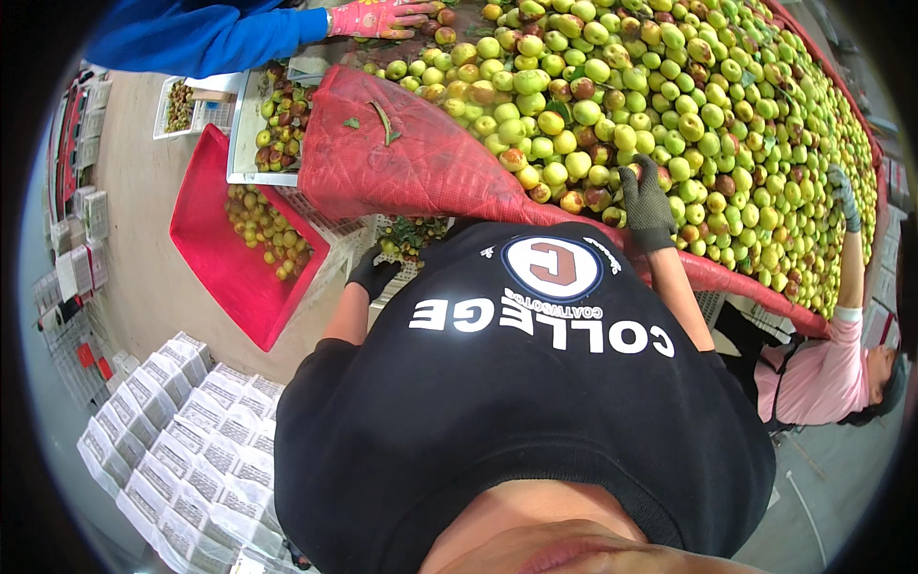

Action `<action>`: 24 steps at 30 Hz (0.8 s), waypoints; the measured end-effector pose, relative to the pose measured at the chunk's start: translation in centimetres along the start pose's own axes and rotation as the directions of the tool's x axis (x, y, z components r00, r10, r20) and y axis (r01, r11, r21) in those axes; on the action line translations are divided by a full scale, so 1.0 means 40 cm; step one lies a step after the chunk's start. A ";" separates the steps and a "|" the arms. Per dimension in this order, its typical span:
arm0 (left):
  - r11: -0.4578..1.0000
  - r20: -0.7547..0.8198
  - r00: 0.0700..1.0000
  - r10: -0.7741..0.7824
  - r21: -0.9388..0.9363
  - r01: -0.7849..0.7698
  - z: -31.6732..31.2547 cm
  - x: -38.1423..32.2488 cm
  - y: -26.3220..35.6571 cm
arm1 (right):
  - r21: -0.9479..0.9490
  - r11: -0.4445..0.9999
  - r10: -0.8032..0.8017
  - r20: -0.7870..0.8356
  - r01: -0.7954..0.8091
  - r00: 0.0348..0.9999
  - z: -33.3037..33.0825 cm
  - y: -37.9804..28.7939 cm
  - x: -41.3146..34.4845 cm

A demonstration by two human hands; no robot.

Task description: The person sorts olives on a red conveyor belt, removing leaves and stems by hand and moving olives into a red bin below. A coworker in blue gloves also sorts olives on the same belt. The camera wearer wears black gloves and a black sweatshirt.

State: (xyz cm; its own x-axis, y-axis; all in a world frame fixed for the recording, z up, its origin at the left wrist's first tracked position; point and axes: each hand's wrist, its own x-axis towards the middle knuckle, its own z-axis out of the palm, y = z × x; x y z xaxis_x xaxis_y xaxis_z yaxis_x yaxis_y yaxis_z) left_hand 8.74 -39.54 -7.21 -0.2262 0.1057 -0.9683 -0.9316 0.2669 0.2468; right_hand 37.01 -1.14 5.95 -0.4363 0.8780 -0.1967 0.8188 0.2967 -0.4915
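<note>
A big heap of green and reddish jujubes (pixel 688 122) lies before me on a surface edged with red quilted cloth (pixel 401 151). My right hand (pixel 647 204), in a dark grey knit glove, reaches over that edge into the heap. Its thumb and fingers are round a reddish jujube, partly hidden by them. My left hand (pixel 373 274), in a black glove, is low on the left by a white plastic crate (pixel 394 287) that has leafy bits and small fruit in it. Whether those fingers hold anything cannot be told.
A co-worker's pink glove (pixel 380 18) rests at the top left; another's grey glove (pixel 845 197) touches the heap at far right. Left are a metal-edged tray of jujubes (pixel 287 133) and a red-lined container of fruit (pixel 208 237). Stacked white crates (pixel 186 459) stand lower left.
</note>
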 end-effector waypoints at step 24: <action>-0.598 0.788 0.374 0.489 0.615 -0.514 0.759 -0.078 0.356 | -0.219 0.569 -0.782 0.154 0.793 0.604 0.129 -0.183 0.131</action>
State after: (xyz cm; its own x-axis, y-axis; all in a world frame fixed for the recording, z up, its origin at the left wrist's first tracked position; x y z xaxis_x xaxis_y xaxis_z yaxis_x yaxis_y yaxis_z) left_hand 4.84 -6.97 0.46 -0.3160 0.9248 -0.2119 0.8481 0.3754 0.3739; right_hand 26.79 -0.64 4.14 -0.9613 0.2402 0.1351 0.2016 0.9471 -0.2498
